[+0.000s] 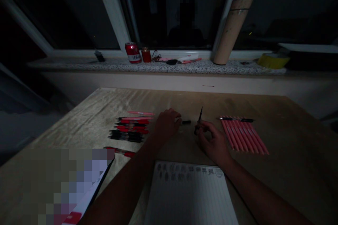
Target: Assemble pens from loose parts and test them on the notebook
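Note:
My left hand [169,123] reaches over the middle of the table, its fingers curled and closed at one end of a short pen part with a black end [186,122]. The rest of that part is hidden by the fingers. To the right, my right hand [210,137] pinches a slim dark pen piece [200,115] between thumb and fingers, its thin tip pointing up. Below the hands lies a lined notebook [191,200] with rows of dark scribbles along its top.
Black, red and pink pens [129,135] lie in a bunch on the left. Several pink pens [245,135] form a row on the right, a black pen [236,120] across them. A can [133,53], a jar [146,55], a tall cylinder [232,31] and yellow tape [273,60] stand on the sill.

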A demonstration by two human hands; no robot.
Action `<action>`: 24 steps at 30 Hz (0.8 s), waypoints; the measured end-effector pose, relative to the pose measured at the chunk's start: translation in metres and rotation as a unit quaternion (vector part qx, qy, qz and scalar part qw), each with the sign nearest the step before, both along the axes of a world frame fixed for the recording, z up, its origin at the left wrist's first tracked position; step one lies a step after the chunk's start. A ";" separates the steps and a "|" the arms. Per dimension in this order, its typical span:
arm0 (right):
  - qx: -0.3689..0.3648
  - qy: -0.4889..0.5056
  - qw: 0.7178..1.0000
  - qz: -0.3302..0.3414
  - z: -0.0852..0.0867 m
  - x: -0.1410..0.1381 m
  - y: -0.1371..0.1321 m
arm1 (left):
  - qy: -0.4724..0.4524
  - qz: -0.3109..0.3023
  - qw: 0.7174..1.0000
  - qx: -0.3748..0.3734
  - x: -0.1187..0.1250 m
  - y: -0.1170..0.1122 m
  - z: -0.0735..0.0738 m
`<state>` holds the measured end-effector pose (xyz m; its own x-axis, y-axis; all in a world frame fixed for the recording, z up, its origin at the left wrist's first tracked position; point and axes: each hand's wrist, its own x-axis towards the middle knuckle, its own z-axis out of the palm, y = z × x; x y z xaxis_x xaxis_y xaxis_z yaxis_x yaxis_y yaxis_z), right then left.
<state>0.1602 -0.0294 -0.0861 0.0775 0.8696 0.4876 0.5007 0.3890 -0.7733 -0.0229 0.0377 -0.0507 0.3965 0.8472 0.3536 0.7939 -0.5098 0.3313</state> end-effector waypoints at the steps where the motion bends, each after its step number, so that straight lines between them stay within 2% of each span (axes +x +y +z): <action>1: 0.000 -0.001 1.000 -0.001 0.000 0.000 0.000 | 0.018 0.002 1.000 0.002 -0.001 0.001 -0.002; 5: -0.003 -0.001 1.000 -0.007 0.000 0.000 0.001 | 0.057 -0.002 0.998 -0.001 -0.003 0.000 0.000; 14: 0.005 -0.010 1.000 -0.008 0.004 -0.001 -0.001 | 0.068 -0.020 0.997 -0.002 -0.001 -0.004 0.012; 20: 0.008 -0.004 1.000 -0.008 0.004 -0.001 -0.001 | 0.163 -0.055 0.983 -0.061 -0.006 -0.013 0.026; 24: 0.003 -0.005 1.000 -0.004 0.003 -0.001 -0.001 | 0.237 -0.037 0.965 -0.101 -0.006 -0.020 0.030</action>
